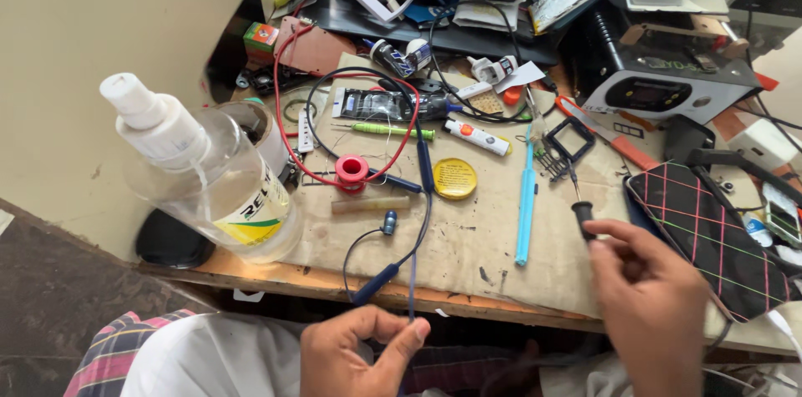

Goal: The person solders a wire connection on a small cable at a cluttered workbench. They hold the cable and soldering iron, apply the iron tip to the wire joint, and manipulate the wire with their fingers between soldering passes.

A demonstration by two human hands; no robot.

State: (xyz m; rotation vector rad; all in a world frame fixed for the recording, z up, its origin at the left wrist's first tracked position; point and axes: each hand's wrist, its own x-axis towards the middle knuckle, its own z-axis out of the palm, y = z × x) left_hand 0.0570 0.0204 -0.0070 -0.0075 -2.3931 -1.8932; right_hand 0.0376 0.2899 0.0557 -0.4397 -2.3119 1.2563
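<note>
The blue neckband earphone [418, 197] trails over the surface's [468, 255] near edge; its thin, limp cord is pinched in the left hand [355, 355]. It looks light and floppy, best gripped at the stiffer band. The right hand [652, 301] pinches a small black-handled tool [582, 215].

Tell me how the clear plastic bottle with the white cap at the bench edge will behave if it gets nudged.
The clear bottle looks mostly empty, so probably light and easily shoved. It stands near the wooden bench edge and appears tilted in this view, so it may tip or fall off. Its round body would likely roll afterwards.
</note>
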